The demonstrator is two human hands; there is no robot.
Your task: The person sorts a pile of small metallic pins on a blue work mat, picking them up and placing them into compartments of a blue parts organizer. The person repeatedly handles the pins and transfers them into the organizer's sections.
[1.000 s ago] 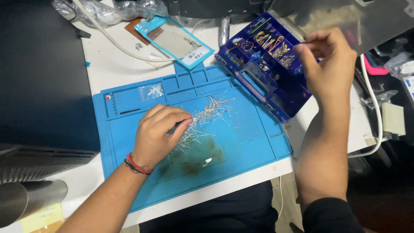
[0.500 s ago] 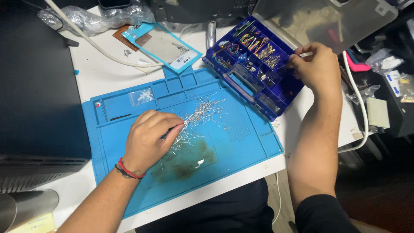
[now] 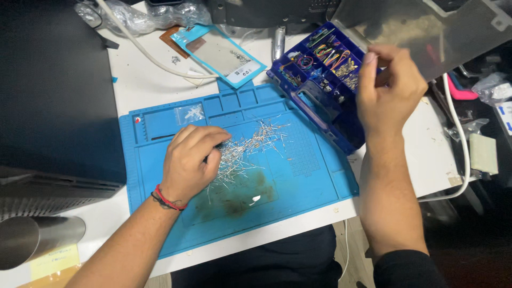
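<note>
A blue work mat lies on the white table, with a heap of thin metal-legged parts spread over its middle. My left hand rests on the left side of that heap, fingers curled and pinching some of the parts. My right hand hovers over the open dark blue compartment box at the upper right, fingers pinched together above its cells; whether it holds a small part I cannot tell. The box holds coloured wires and small pieces, and its clear lid stands open behind.
A black monitor fills the left side. A flat light-blue packet and a white cable lie at the back. Another white cable runs along the right table edge. A silver cylinder sits at the lower left.
My right hand moved down to the box's far cells, then lifted slightly, fingers still pinched. My left hand stayed on the heap of parts.
</note>
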